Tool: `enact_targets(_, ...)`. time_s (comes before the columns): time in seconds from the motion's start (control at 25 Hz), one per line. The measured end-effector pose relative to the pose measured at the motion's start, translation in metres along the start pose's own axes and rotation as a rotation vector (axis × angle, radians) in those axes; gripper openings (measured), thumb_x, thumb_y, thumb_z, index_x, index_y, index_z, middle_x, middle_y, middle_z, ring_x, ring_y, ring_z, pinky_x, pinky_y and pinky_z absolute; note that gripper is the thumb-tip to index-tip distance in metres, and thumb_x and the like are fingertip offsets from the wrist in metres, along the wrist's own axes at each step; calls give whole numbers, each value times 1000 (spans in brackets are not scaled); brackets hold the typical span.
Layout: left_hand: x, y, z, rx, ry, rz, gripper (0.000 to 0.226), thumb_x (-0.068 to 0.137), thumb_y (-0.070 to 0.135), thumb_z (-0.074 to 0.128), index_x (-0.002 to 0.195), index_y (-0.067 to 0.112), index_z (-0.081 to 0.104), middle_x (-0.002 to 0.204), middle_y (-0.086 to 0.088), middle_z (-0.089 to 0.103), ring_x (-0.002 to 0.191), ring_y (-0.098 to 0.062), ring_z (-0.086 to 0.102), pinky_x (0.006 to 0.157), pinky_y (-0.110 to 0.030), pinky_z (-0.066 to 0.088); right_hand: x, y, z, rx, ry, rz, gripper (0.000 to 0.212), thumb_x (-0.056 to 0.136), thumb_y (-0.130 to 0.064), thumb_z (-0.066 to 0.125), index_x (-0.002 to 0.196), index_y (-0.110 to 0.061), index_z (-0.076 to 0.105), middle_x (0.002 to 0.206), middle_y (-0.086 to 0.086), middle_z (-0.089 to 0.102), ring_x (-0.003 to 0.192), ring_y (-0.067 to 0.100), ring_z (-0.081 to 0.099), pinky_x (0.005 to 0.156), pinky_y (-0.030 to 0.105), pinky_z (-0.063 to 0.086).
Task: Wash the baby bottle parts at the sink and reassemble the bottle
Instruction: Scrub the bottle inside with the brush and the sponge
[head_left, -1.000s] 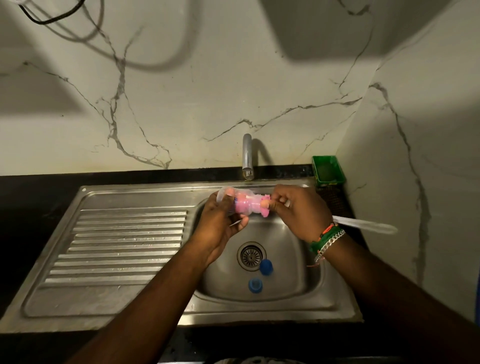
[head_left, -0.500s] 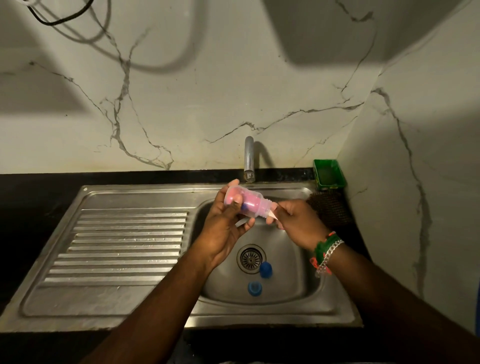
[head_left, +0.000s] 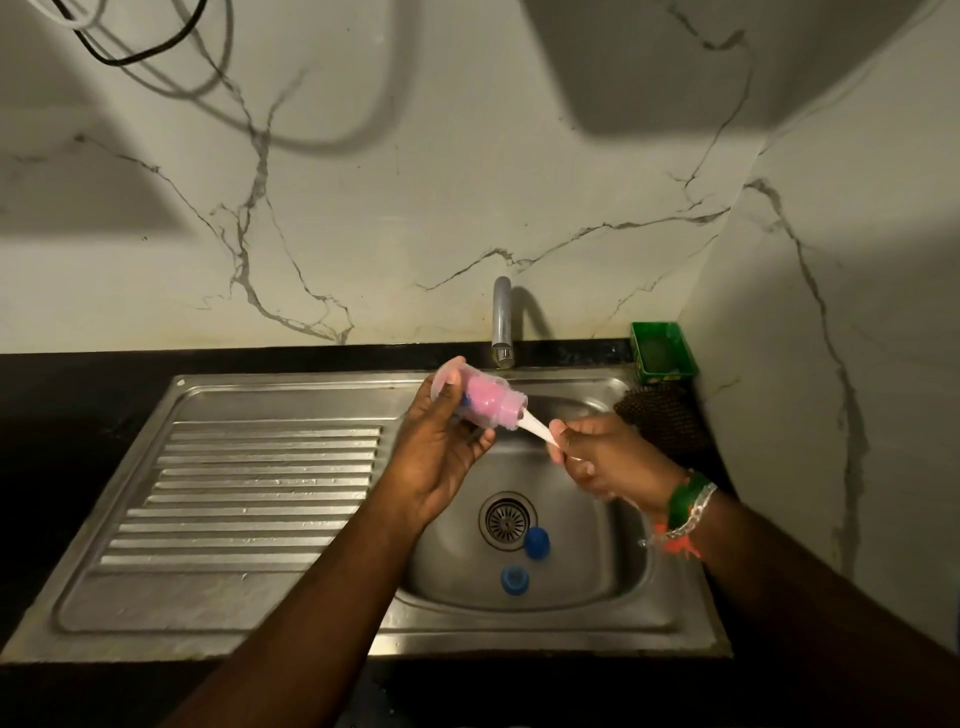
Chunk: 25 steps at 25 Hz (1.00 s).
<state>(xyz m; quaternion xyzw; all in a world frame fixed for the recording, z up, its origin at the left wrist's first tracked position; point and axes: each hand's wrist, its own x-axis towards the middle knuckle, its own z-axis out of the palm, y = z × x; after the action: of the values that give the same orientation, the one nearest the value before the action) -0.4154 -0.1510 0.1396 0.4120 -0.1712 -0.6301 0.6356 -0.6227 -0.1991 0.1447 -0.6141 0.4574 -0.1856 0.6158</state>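
Your left hand (head_left: 441, 457) wraps the bottle (head_left: 475, 402), tilted just in front of the tap (head_left: 501, 325); your right hand (head_left: 608, 460) pinches the brush handle (head_left: 535, 427) at its mouth. It is likely light, stiff and slippery when wet (grip the body, not the neck). Two blue parts (head_left: 536, 542) lie below the tap, beside the drain (head_left: 506, 519).

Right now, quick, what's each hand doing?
Left hand: grips the clear bottle, tilted over the sink.
Right hand: fingers curled round the white brush handle entering the bottle's mouth.
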Motion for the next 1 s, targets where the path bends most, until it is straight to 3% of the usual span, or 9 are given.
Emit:
enact_targets(0.12,1,7,2,13,-39,1,51,98,28,57,148,20,50,132,-18,57,105,-27,64,76,-35,60,-7,-10,-6,435,-183,319,41,106,-39,41,75,-15,56,48,-5,33,34,4,26,37,17,21)
enact_targets(0.28,0,2,13,-34,68,-49,59,90,38,69,144,23,52,138,-18,57,108,-28,63,73,-34,58,-8,4,-1,-743,388,-318,22,96,-47,61,94,-26,64,70,-6,66,58,11,59,53,30,43)
enact_targets(0.36,1,-3,21,-51,127,-44,47,90,37,71,134,26,59,130,-14,61,106,-28,63,74,-34,55,-6,10,2,-946,548,-520,13,97,-41,58,98,-30,65,81,-9,68,72,15,61,58,31,44)
enact_targets(0.44,-1,-6,26,-58,113,-16,37,90,27,71,126,31,63,125,-11,61,105,-27,64,71,-33,56,-3,9,8,-748,491,-466,20,101,-35,55,91,-26,70,69,-6,64,60,14,56,54,31,41)
enact_targets(0.6,-1,-7,20,-69,7,19,49,87,24,66,135,30,58,127,-9,57,113,-27,61,87,-43,58,-6,-8,9,241,15,116,37,106,-31,49,83,-10,70,52,1,48,37,7,33,43,21,26)
enact_targets(0.76,3,-3,17,-37,46,36,60,85,25,68,143,30,54,139,-13,55,120,-30,60,90,-41,57,-4,7,2,-842,510,-389,17,96,-43,61,97,-28,69,70,-9,66,58,6,49,54,29,39)
enact_targets(0.8,4,-4,17,-30,46,27,62,84,24,69,144,30,54,139,-13,56,120,-29,61,90,-41,57,-4,10,3,-875,528,-421,16,96,-42,61,96,-29,69,68,-10,63,59,6,47,54,29,38)
enact_targets(0.92,5,-7,13,-27,-10,28,60,87,16,66,145,25,53,130,-10,61,116,-28,63,94,-46,56,-2,6,2,83,-17,46,28,102,-35,52,86,-20,69,53,-10,44,42,3,35,44,19,28)
enact_targets(1.0,5,-2,9,-21,-60,29,59,88,13,63,145,23,52,128,-8,61,115,-27,62,97,-48,55,-4,5,-2,280,-121,194,31,104,-30,51,88,-12,70,54,-4,45,39,5,31,41,18,25)
